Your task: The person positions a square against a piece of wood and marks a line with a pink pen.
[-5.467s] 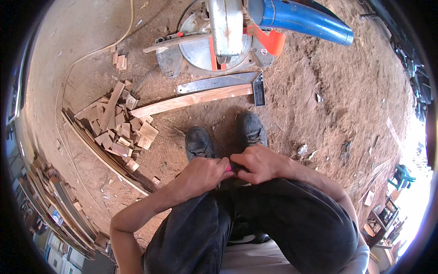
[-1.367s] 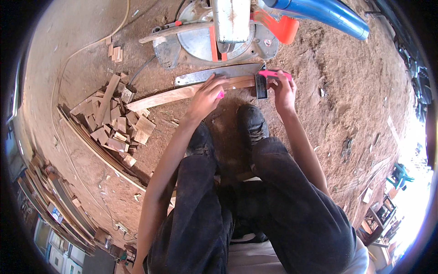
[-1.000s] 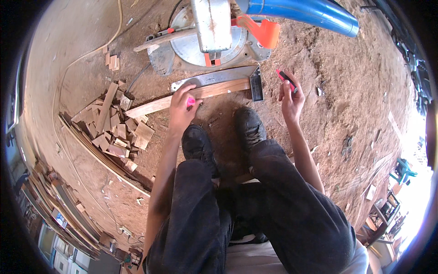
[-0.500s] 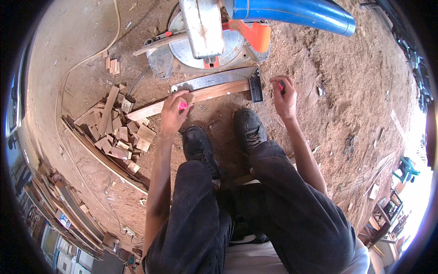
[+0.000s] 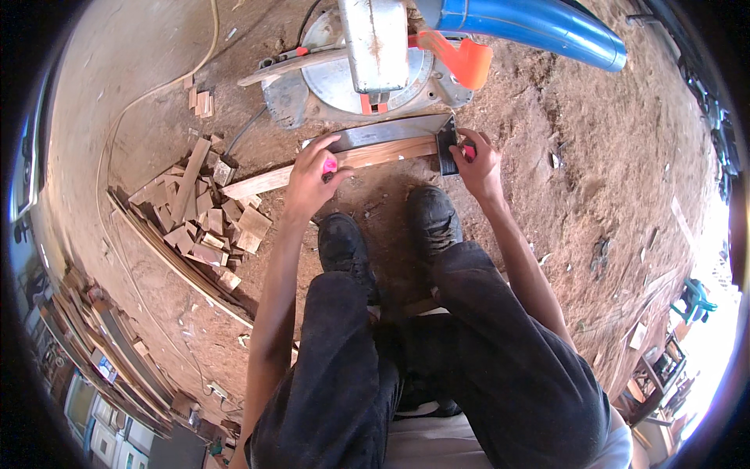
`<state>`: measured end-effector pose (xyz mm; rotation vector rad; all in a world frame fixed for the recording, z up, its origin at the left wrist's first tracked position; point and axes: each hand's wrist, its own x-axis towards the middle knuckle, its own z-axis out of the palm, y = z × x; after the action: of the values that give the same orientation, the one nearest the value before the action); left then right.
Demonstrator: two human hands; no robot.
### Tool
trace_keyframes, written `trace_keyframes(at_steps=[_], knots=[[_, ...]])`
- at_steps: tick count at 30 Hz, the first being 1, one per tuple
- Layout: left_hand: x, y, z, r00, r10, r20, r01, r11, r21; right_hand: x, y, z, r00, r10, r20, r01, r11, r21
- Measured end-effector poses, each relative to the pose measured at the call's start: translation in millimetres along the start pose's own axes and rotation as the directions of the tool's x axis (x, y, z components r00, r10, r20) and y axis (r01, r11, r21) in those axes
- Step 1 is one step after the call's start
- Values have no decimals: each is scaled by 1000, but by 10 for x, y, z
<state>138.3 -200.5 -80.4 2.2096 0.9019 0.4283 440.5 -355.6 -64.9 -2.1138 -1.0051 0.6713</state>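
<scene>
A try square with a metal blade and black stock lies along a long wooden strip on the ground before a mitre saw. My left hand is curled over the strip, its fingertips at the blade's left end. A small pink thing, its kind unclear, shows in that hand. At the other end my right hand has its thumb and fingers closed about the black stock. Another small pink thing shows within its fingers.
Wood offcuts are heaped at the left beside long thin boards. A blue hose runs from the saw, which has an orange part. My black shoes stand close to the strip. Sawdust covers the ground at right.
My right hand has moved left onto the stock of the try square. My left hand has shifted a little up and right along the strip. The whole view has shifted slightly.
</scene>
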Motion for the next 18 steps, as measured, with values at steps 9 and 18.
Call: trace_keyframes(at_steps=[9,18], knots=[[173,9,41,992,100,75,-101,995,-3,12,117,74,992,-124,12,125,989,-77],[219,-8,82,992,87,89,-87,996,4,34,69,-7,987,-150,59,156,981,-119]])
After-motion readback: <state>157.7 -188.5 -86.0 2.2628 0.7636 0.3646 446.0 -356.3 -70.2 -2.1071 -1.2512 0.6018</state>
